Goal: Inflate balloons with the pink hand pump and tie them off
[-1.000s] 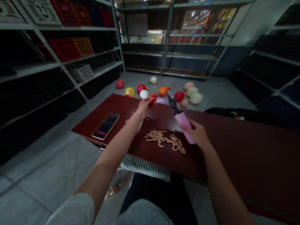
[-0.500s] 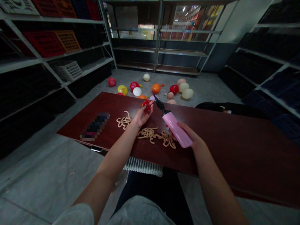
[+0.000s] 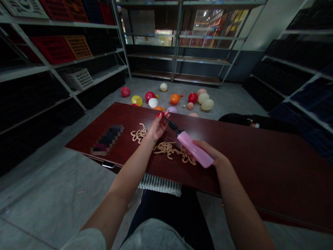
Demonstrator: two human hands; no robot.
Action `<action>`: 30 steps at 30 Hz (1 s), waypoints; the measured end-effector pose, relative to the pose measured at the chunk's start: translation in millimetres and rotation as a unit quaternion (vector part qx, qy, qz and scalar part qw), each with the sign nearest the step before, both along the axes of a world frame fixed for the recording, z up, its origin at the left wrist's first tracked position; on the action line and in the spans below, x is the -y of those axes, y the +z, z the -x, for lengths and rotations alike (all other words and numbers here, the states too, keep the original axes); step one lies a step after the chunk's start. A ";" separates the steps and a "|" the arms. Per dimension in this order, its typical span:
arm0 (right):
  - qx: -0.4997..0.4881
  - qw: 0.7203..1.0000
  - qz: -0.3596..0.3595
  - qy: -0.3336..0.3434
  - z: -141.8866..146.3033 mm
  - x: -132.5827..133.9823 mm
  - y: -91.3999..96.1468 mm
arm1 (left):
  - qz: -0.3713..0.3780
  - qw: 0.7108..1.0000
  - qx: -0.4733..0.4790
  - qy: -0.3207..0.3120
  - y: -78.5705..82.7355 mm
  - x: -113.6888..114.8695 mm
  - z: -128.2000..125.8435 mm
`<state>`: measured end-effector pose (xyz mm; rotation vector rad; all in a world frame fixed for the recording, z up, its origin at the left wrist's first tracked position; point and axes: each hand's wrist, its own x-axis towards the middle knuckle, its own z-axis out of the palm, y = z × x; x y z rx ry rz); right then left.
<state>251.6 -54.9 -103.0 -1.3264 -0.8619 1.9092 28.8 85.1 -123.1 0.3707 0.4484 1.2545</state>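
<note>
My left hand (image 3: pixel 159 127) is closed on a small red uninflated balloon (image 3: pixel 159 114) above the table's far edge. My right hand (image 3: pixel 212 152) grips a pink hand balloon pump (image 3: pixel 195 148) with a black tapered nozzle (image 3: pixel 172 124). The pump slants up and to the left, and its nozzle tip is at my left fingers, by the balloon. Whether the tip is inside the balloon's neck I cannot tell. Under and beside my hands lie tan uninflated long balloons (image 3: pixel 166 148) in loose heaps.
A dark red-brown table (image 3: pixel 249 163) stretches before me, with a blurred phone-like thing (image 3: pixel 108 139) at its left. Inflated balloons (image 3: pixel 174 99) in several colours lie on the floor behind it. Metal shelves (image 3: pixel 203 59) stand around, those on the left with crates (image 3: pixel 53 48).
The pump has tipped lower and moved left, bringing its nozzle from beside my left hand to the fingers holding the red balloon. My left hand stays at nearly the same spot.
</note>
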 end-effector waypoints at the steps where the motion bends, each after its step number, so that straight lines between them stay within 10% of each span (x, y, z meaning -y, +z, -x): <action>1: 0.002 1.000 0.001 0.002 -0.1 0.1 -0.3 | -0.002 1.000 -0.001 0.004 0.6 0.5 -0.2; 22: -0.025 0.999 0.011 -0.017 1.6 0.2 4.9 | -0.129 0.977 -0.145 -0.088 0.6 23.0 -18.8; 30: -0.033 0.999 -0.010 0.023 3.0 1.1 1.2 | -0.049 0.983 0.044 -0.174 17.1 27.1 -13.6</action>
